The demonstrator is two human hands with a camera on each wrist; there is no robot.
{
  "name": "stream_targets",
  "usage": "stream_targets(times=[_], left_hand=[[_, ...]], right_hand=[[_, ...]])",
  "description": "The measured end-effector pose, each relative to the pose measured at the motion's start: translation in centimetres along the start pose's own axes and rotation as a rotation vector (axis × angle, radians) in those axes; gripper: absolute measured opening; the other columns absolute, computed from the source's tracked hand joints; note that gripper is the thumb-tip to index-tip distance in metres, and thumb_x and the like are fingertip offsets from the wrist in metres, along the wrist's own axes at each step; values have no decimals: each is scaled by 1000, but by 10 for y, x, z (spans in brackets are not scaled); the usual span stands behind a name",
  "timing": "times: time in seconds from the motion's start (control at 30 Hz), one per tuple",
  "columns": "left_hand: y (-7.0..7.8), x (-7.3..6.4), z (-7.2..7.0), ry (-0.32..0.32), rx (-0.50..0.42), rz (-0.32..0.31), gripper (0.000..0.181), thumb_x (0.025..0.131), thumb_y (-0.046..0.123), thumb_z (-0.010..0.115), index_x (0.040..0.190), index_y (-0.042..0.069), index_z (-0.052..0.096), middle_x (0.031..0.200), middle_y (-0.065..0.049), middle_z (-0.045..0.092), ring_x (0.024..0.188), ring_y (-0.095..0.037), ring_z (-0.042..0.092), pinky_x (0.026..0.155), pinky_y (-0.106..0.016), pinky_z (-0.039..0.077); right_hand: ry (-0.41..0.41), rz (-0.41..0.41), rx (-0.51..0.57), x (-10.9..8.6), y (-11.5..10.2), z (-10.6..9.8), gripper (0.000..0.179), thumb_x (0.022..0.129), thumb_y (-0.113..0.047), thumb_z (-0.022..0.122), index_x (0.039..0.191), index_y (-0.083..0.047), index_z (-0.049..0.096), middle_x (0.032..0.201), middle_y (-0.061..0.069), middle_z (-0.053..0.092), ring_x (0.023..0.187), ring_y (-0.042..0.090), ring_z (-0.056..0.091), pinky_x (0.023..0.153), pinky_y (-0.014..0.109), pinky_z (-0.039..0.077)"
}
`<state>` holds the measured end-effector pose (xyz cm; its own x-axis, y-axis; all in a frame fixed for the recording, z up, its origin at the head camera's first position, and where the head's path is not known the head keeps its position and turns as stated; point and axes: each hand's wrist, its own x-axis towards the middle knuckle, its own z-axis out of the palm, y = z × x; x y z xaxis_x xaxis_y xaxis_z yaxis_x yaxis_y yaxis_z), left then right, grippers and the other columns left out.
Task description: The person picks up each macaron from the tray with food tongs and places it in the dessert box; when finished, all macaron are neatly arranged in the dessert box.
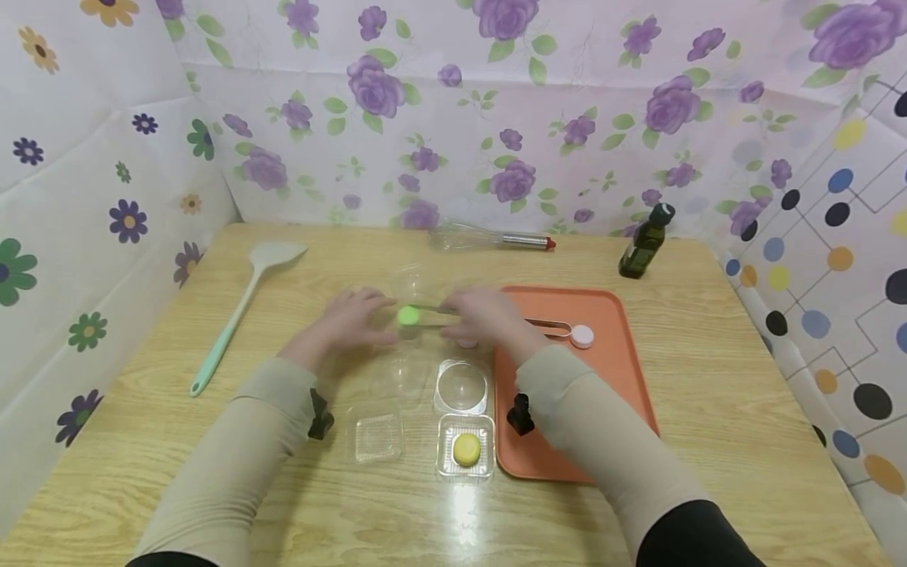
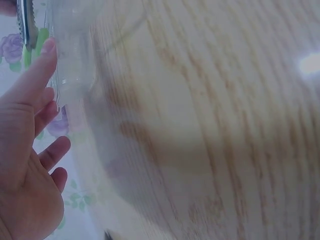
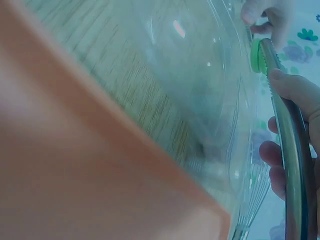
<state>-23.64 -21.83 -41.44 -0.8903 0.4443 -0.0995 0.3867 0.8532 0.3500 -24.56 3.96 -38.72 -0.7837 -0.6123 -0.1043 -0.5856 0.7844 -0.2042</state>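
- Two bare hands at work above a wooden table (image 1: 716, 378), close together, both blurred in the head view.
- In the right hand (image 1: 485, 315), metal tongs (image 3: 295, 155), with thumb and fingers gripping from opposite sides.
- Between the tips of the tongs, a small round green piece (image 1: 409, 316), just off the left fingertips and near the middle of the clear packaging.
- On the left hand (image 1: 352, 319), thumb and fingers spread apart, reaching toward the green piece and around the edge of a clear plastic box (image 2: 75, 70); cannot tell whether touching the plastic.
- Beneath the right forearm, an orange tray (image 1: 549, 457), partly covered by the sleeve.
- On that tray, just beside the bend of the tongs, a pale pink round piece (image 1: 583, 336).
- Below the right hand, left of the tray, another pink piece (image 1: 468, 343), mostly hidden.
- Nearer the person, a yellow round piece (image 1: 466, 450) inside a clear square compartment (image 1: 487, 470), with a clear round-topped part (image 1: 462, 386) just behind.
- To the left, another clear square compartment (image 1: 375, 435).
- Farther back, a whisk (image 1: 527, 240) lying flat and a dark green bottle (image 1: 641, 248) standing upright.
- At far left, a pale green-handled turner (image 1: 237, 323), well apart from both hands.
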Motion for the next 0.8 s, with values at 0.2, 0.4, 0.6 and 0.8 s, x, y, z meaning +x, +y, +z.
stream_targets(times=[0.2,0.4,0.6,0.8], left_hand=[[0,1,-1,-1,12,-6,77,77,47,72,139,12,44,140,-14,40,125,-37,34,103,-60,21],[1,1,-1,1,3,-8,76,77,46,72,139,12,44,140,-14,41,125,-37,33,104,-60,20],[3,-1,-2,8,-2,-9,75,77,43,74,138,11,45,139,-14,42,125,-38,33,103,-60,21],[4,-2,-2,13,-3,1,75,77,43,74,138,10,45,139,-15,42,125,-39,34,103,-61,21]], right_hand=[[-19,11,-54,8,-9,2,48,84,-49,64,124,-23,61,122,-4,59,109,20,55,87,41,47],[-52,32,-65,11,-16,1,46,84,-47,65,123,-23,61,116,-5,60,105,19,57,85,42,47],[-73,34,-128,13,-22,-2,36,84,-45,65,111,-22,65,102,-6,61,93,20,59,71,43,48],[-94,63,-144,13,-31,-8,26,83,-44,67,97,-22,65,95,-8,61,84,17,58,68,42,47]])
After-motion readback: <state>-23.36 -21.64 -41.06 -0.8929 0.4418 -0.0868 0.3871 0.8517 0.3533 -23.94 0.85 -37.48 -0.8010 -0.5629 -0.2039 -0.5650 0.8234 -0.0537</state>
